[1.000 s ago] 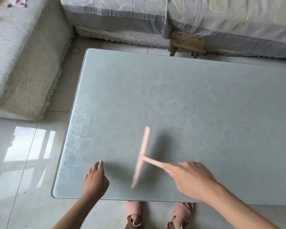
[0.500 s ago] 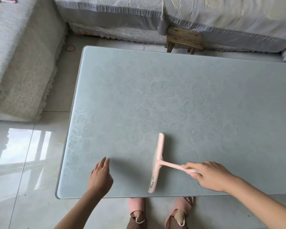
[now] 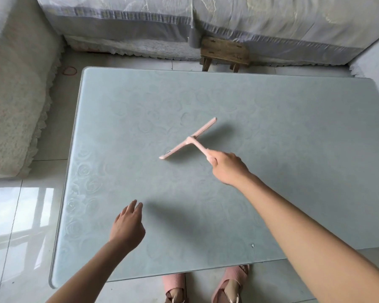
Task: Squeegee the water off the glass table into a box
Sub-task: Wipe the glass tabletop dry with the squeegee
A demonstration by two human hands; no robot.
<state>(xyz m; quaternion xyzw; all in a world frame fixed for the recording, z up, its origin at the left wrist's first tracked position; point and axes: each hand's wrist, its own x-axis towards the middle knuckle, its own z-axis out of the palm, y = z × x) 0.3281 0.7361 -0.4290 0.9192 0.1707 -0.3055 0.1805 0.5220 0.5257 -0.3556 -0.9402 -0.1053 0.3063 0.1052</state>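
The right grip [image 3: 229, 168] is clamped on the squeegee [image 3: 188, 138], fingers curled round the end of its pink handle, the arm reaching in from the near right. The handle runs up and left from the fist to the crossbar, which lies slantwise over the middle of the desk [image 3: 293, 127]. The bar's lower left tip sits at the glass. The upper right tip throws a shadow off to its side, so I cannot tell whether the whole edge touches.

The left grip [image 3: 127, 226] holds nothing. Its fingers are loose and together, pointing away over the near left part of the desk, well apart from the squeegee, with a soft shadow to its right.

One small drop [image 3: 252, 245] shows on the frosted, rose-patterned glass near the front edge.

Pink slippers [image 3: 175, 285] stand on the floor [image 3: 20, 215] just beside the near edge. Beyond the far edge a wooden stool [image 3: 224, 51] stands against a covered sofa [image 3: 271, 22]. A red band [image 3: 69, 71] lies on the tiles by the far left corner.
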